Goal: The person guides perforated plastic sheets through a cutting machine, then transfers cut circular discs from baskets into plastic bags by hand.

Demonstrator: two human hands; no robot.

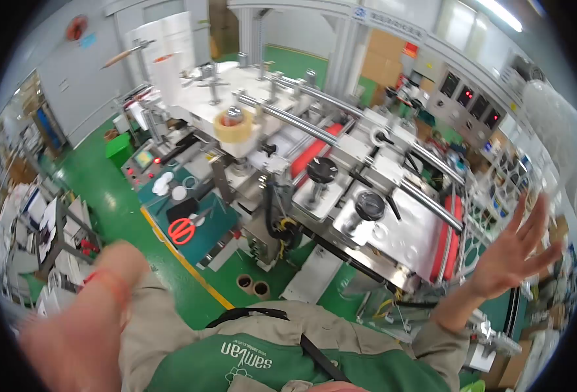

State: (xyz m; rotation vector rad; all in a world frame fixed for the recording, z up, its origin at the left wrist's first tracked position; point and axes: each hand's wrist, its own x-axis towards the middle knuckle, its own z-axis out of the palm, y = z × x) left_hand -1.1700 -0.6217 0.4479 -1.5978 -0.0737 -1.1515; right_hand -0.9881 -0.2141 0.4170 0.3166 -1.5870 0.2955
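left hand [73,346]: blurred, grip unreadable, nearest scissors | right hand [517,253]: fingers spread, empty, nearest red strip [454,238] | scissors [182,231]: left of centre, on green worktop [218,225]; likely light, stiff, smooth; grasp orange loops, avoid blades

I wear beige sleeves [440,349] and a green garment [223,366] over my front, printed in white with "samVan" and a petal-like outline. A dark strap [324,358] crosses it diagonally, and a black band [252,313] shows against beige cloth. An orange-red band [110,285] circles my left wrist, blurred; my right hand [518,251] is ungloved.
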